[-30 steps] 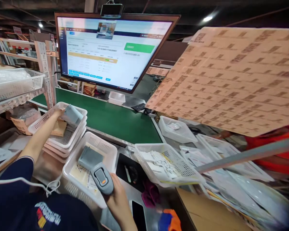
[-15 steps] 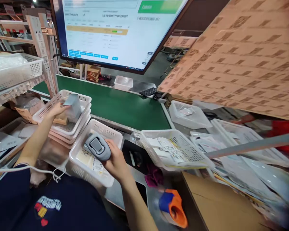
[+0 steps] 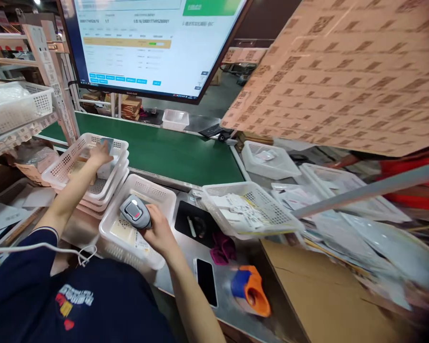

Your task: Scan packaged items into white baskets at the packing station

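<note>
My left hand [image 3: 100,155] reaches over the top one of several stacked white baskets [image 3: 59,172]. Its fingers are spread over a small grey-and-white box [image 3: 107,170], touching or just above it; the hand hides part of the box. A brown carton [image 3: 77,169] lies in the same basket, partly behind my forearm. My right hand [image 3: 159,231] is wrapped round a grey handheld barcode scanner [image 3: 135,212], whose rounded head shows above another white basket [image 3: 109,228]. Flat packages with a printed label [image 3: 142,243] lie inside that basket, below the scanner.
Behind the baskets runs a green conveyor belt [image 3: 164,157], with a monitor [image 3: 128,52] above it. To the right stand a basket of white packets [image 3: 236,214], a phone [image 3: 206,282], an orange-and-blue tape dispenser [image 3: 253,290] and a cardboard box [image 3: 307,290]. A metal bar [image 3: 361,190] crosses the right side.
My left hand has shifted from the left side of the grey box to over it, and its fingers have spread. The scanner stays in my right hand; a red light now shows on it.
</note>
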Motion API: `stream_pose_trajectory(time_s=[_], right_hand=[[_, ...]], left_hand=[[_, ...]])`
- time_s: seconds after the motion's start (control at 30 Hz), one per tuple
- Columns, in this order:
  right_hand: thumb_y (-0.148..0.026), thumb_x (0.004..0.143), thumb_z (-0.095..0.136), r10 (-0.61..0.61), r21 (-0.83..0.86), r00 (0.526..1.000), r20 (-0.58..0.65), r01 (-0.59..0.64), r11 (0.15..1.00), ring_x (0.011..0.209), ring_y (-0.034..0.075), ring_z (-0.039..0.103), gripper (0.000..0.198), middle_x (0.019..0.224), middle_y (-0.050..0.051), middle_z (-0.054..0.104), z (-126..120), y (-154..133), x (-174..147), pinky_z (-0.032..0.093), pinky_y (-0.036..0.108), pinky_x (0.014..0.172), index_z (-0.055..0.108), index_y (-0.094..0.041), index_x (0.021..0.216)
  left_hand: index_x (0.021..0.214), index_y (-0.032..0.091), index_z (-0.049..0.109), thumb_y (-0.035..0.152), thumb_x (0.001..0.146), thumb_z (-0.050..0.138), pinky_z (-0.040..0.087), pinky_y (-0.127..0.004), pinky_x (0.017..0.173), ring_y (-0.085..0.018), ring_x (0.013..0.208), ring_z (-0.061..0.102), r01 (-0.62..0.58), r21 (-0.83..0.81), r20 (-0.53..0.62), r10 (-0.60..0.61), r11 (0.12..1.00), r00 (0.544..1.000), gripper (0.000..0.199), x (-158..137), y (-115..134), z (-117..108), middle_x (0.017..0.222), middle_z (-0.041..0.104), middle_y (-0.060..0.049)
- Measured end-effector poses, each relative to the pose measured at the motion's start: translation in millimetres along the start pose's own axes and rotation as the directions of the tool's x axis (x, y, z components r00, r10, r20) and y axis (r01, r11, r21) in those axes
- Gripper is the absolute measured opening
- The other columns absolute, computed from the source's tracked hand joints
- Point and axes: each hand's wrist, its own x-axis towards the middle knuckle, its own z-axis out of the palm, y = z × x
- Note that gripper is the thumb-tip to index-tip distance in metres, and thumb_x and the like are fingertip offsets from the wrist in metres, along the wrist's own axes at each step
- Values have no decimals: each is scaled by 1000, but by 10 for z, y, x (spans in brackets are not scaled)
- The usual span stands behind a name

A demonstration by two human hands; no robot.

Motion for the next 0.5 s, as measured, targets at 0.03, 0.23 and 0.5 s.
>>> stream_pose_trajectory(time_s=[0.03,0.23,0.5], right_hand=[[-15,78,68,8,-5,1000,-11,-8,1000,103,29,71,35,115,13,70,-15,7,-21,58,40,87,70,-18,113],[-19,85,69,-37,16,990,-138,40,999,108,30,70,35,118,13,70,-221,-97,30,58,41,91,69,-19,120],[-14,83,63,-90,-96,996,1,90,991,104,30,67,64,117,13,66,-280,-571,285,58,40,88,62,-19,147]], left_hand=[[158,2,57,21,87,85,47,-68,116,-57,140,58,9,-3,5,-9,1000,1000,79,29,19,-56,152,56,-37],[169,15,48,15,74,85,40,-50,133,-40,155,50,-198,-320,-339,83,927,937,102,-85,-305,-226,165,53,-20],[158,20,59,57,80,86,52,-50,124,-39,147,59,-373,-844,-399,13,386,917,91,-910,-139,170,157,61,-15]])
